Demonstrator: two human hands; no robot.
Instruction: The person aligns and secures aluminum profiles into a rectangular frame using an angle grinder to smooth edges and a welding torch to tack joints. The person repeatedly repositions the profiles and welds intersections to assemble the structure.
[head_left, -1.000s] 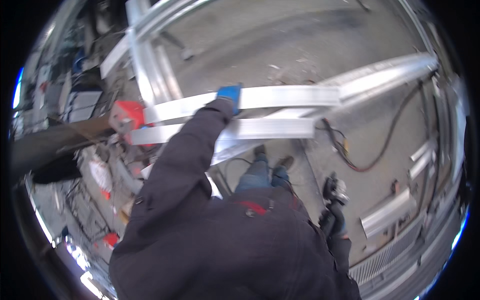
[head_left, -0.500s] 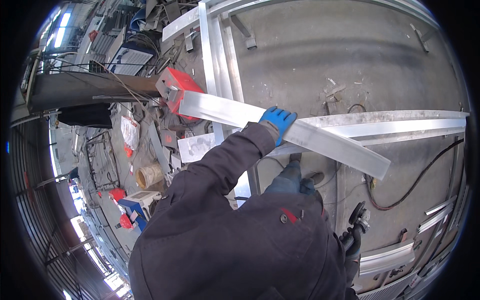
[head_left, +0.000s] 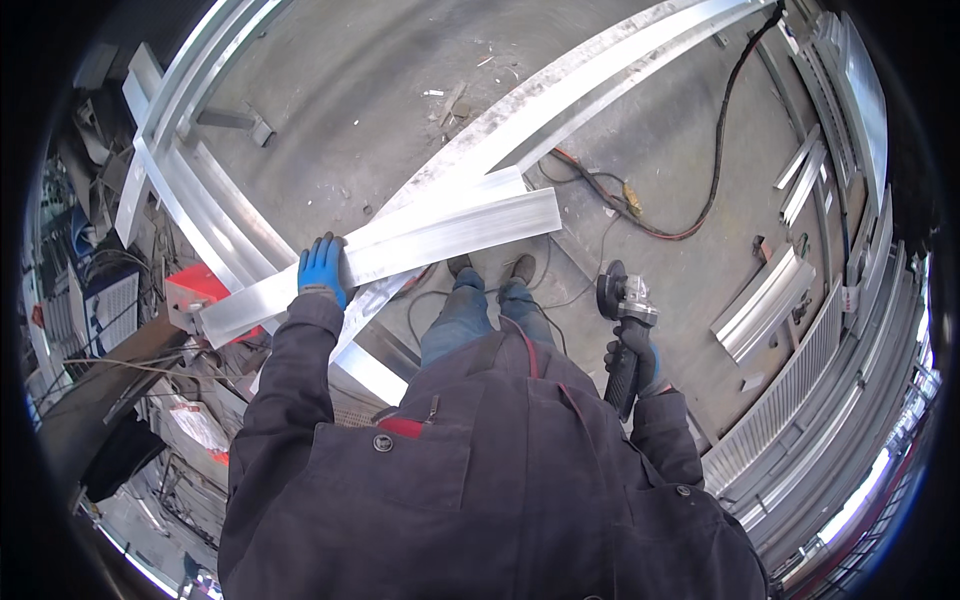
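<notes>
While hands [head_left: 322, 268] touch bar [head_left: 440, 251] and grinder [head_left: 632, 300], dark cable [head_left: 722, 135] loops across floor [head_left: 340, 130].

A red box [head_left: 197, 283], a ribbed panel [head_left: 784, 402], perhaps a plastic bag [head_left: 202, 427].

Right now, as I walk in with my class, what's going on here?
A person in a dark jacket has a blue-gloved left hand on a silver bar, which appears to lie across a longer beam. The gloved right hand holds an angle grinder apart from the bar, above the floor. I can't tell whether its disc is spinning.
</notes>
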